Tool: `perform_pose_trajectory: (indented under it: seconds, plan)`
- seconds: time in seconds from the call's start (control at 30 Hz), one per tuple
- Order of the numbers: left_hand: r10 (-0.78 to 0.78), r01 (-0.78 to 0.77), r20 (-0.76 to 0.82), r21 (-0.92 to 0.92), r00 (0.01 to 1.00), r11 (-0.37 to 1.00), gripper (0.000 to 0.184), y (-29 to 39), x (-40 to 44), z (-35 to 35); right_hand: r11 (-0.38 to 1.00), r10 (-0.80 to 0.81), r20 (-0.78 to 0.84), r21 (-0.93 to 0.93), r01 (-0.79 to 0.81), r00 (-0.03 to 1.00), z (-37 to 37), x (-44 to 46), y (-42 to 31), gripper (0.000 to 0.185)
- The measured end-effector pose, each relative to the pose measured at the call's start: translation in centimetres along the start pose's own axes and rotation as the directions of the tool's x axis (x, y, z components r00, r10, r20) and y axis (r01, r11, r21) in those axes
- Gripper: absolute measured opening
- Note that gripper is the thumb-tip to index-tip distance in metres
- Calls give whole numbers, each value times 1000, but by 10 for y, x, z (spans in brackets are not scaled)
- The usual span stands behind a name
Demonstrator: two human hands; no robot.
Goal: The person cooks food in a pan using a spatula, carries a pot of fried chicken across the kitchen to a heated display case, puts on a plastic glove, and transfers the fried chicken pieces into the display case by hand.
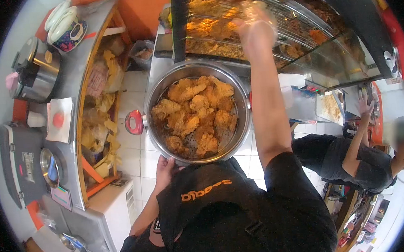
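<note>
A round steel pot (153, 131) with a perforated insert and red-trimmed side handles sits in front of me. Several pieces of fried chicken (201, 108) lie inside it. My left hand (165, 167) grips the pot's near left edge, its fingers partly hidden. Stretched forward, my right hand (257, 24) is inside the lit display case (272, 55), over racks of fried chicken (214, 29). Motion blur smears its fingers, and a shiny, see-through covering seems to surround it. Whether it holds a piece of chicken cannot be made out.
On the left, a steel counter (78, 78) bears a rice cooker (43, 67), and a bowl (50, 167). Paper and bags (102, 105) fill the shelf below. To the right, a co-worker (368, 156) in dark clothes works near a tray (330, 106). A glass panel (328, 61) slants beside my right arm.
</note>
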State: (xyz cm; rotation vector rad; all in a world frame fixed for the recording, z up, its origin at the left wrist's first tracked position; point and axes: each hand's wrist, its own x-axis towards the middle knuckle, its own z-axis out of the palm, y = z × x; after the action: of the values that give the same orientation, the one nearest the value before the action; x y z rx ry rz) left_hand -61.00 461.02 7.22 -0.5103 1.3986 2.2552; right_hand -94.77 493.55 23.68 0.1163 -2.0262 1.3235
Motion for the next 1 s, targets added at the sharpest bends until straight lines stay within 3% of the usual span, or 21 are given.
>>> perform_pose_trajectory:
  seconds: [0.03,0.13,0.17,0.2,0.23,0.27,0.3,0.4,0.5,0.6,0.7,0.73,0.8,0.83,0.9,1.0]
  plan:
    - [22,-22,3,4,1000,1000,42,-1,1,0,954,-130,-26,-277,118,991,-9,-15,4,43]
    - [30,-29,21,-62,999,998,43,-4,0,2,956,286,-141,104,-273,948,-10,-76,-39,34]
    - [29,-26,32,-93,999,995,43,-3,0,2,773,523,-33,438,-459,851,-5,-94,-50,28]
    - [34,-33,26,-63,999,997,42,-5,1,-1,907,362,67,204,-368,930,3,-122,-33,22]
    - [40,-39,21,-32,999,999,42,-9,3,-5,917,398,270,-136,-375,877,4,-138,-48,20]
    - [43,-43,19,0,999,999,41,-12,4,-8,877,416,462,-432,-211,784,5,-153,-63,23]
    - [30,-31,7,23,1000,999,41,-10,3,-8,872,481,601,-405,-276,638,4,-171,-55,45]
    - [2,-1,-15,64,1000,998,39,-4,1,-5,731,266,646,-619,287,715,1,-205,-60,55]
    - [-4,4,-13,45,1000,999,37,-3,0,-3,738,503,665,-663,128,552,4,-207,-59,65]
    - [0,0,-4,30,1000,1000,36,-4,2,-2,779,479,684,-620,93,550,3,-205,-45,59]
    - [9,-9,4,52,1000,999,36,-4,2,-3,793,562,583,-582,-182,586,7,-198,-40,53]
    - [4,-4,0,75,1000,997,36,-2,2,-3,737,675,566,-548,-396,473,7,-193,-34,49]
    - [16,-17,9,89,1000,996,37,-2,2,-2,485,807,562,-452,-749,183,5,-184,-3,40]
    - [34,-35,22,83,999,996,37,-2,2,-2,221,846,531,-415,-883,-37,5,-182,24,27]
    - [33,-33,19,34,999,999,38,0,1,1,96,813,583,-130,-987,2,-5,-177,13,22]
    - [-1,0,-14,-60,1000,998,38,-1,-3,5,-122,672,732,261,-958,114,-26,-170,-1,19]
